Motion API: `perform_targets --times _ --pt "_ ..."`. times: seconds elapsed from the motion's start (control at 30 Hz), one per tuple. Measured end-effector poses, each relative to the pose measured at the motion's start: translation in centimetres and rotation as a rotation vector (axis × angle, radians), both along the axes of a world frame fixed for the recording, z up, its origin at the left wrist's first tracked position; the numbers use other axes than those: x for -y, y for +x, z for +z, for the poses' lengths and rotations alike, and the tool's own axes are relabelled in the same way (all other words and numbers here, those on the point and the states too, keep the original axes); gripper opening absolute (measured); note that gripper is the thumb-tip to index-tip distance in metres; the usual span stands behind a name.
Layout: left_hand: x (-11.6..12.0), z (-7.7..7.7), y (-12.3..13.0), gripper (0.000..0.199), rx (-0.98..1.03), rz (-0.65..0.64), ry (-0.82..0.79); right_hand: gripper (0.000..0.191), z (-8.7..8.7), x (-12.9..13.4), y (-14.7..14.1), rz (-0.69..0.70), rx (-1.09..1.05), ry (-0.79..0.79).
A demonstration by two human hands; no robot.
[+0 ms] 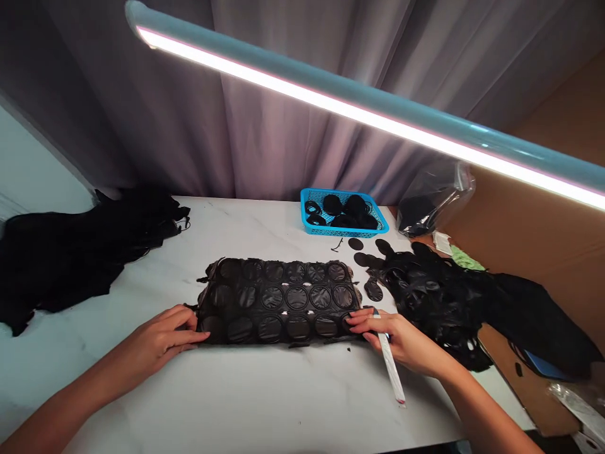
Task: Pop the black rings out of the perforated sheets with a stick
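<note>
Place a clock face over the ragged-edged black sheet of moulded discs [273, 296], twelve o'clock farthest from you. The sheet lies flat at the middle of the white, faintly veined table [236, 403]. The step in hand appears to be steadying and aligning it by its near corners. Your left hand [163, 340] meets the corner at eight o'clock, fingers close together; whether they pinch the edge or merely press on it cannot be told. Your right hand [409, 343] touches the corner at four o'clock with its fingertips while clasping a slender white-handled tool [390, 372], whose lower end points towards five o'clock. The next move seems to call for even pressure at both corners, with the tool kept clear of the sheet.

Note the sheet's form: three rows of six round, rim-edged discs, some glossy and wrinkled, others matte, with small pale gaps between certain discs and tattered flaps along the border. Surrounding it are a bright blue perforated plastic basket [333, 232] at one o'clock, a heap of black perforated scraps [420, 284] at three, and dark crumpled cloth [85, 255] near ten.
</note>
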State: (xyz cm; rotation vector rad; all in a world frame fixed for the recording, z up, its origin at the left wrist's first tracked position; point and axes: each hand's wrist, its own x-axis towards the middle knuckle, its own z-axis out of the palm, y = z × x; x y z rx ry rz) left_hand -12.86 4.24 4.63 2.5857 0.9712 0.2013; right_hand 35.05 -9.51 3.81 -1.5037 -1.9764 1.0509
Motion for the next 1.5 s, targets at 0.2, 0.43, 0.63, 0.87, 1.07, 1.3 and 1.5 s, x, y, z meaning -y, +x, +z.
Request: perform_targets --times 0.2,0.43,0.63,0.87,1.07,1.3,1.5 --pt "-0.8 2.6 2.7 0.020 -0.052 -0.190 0.010 0.029 0.4 0.0 0.9 -0.306 -0.252 -0.005" --pt "-1.5 0.4 16.5 0.034 0.075 -0.402 0.086 0.049 -1.0 -2.4 -1.0 -0.607 -0.562 -0.010" --pt "-2.9 -3.3 23.5 0.074 -0.139 -0.341 0.103 0.035 -1.5 -1.9 -2.4 -0.616 -0.473 -0.044" --pt "-0.6 -3.0 23.2 0.071 -0.012 -0.374 0.276 0.027 -1.6 0.0 -2.4 -0.539 -0.463 -0.139" --pt "2.4 -3.4 22.2 0.066 0.005 -0.696 0.087 0.021 -1.8 0.8 -2.6 -0.464 -0.276 -0.086" --pt "2.3 -3.6 22.3 0.067 0.009 -0.687 0.029 0.020 -1.9 0.7 -2.8 -0.433 -0.229 -0.036" --pt "2.6 -3.4 22.4 0.065 -0.025 -0.674 0.026 0.022 -1.2 0.2 -2.7 -0.382 -0.138 0.018"
